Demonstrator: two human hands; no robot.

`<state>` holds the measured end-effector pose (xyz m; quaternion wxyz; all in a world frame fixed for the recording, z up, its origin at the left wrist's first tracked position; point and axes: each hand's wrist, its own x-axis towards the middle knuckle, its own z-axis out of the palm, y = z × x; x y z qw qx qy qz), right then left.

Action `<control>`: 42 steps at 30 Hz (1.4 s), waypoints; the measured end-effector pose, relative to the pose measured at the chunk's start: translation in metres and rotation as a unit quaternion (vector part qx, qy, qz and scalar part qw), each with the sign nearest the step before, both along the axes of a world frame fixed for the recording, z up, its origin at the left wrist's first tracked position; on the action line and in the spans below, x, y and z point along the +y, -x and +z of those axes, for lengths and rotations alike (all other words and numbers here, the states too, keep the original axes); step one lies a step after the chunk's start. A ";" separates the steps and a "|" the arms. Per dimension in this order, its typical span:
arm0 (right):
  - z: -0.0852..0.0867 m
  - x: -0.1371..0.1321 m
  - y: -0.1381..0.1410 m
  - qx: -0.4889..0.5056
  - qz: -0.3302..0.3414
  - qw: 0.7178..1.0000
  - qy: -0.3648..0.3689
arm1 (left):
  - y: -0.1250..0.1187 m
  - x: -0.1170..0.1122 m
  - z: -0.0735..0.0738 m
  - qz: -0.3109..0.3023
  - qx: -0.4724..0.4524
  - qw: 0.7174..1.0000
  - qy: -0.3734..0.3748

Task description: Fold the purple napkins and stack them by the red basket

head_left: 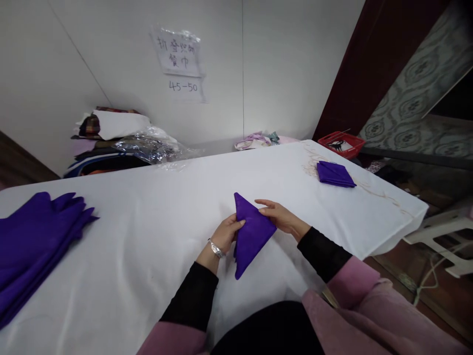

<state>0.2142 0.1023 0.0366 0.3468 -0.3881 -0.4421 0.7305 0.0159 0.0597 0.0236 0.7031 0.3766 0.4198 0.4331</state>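
Note:
Between my hands, above the white-covered table (166, 236), is a purple cloth napkin (253, 231) folded into a triangle. Its long edge faces left and its point faces right. My left hand (227, 232) pinches the long edge, thumb on top and fingers hidden underneath. At the right corner my right hand (279, 215) has its thumb on the cloth and the other fingers behind, with one finger stretched out above. A stack of folded purple napkins (335, 174) lies at the far right of the table. Larger purple cloths (37, 246) are piled at the left edge.
Behind the table, piled fabrics (118, 125) and clear plastic wrap (151, 145) lean near the wall. A red basket (342, 144) stands past the far right corner. A white plastic stool (443, 236) is at the right. Handwritten paper (181, 61) hangs on the wall.

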 end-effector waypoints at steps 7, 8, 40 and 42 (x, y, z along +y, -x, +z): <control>-0.019 0.007 0.000 -0.029 0.042 0.999 0.020 | -0.001 -0.001 -0.007 -0.058 0.059 0.995 0.049; -0.025 0.007 -0.002 -0.031 0.006 0.999 0.023 | -0.002 -0.001 -0.009 -0.063 0.072 0.993 0.063; -0.033 -0.044 -0.015 -0.316 0.195 0.704 -0.606 | -0.008 -0.082 -0.037 0.057 0.542 0.782 -0.302; -0.040 -0.045 -0.011 -0.320 0.172 0.699 -0.616 | -0.011 -0.080 -0.037 0.066 0.557 0.769 -0.308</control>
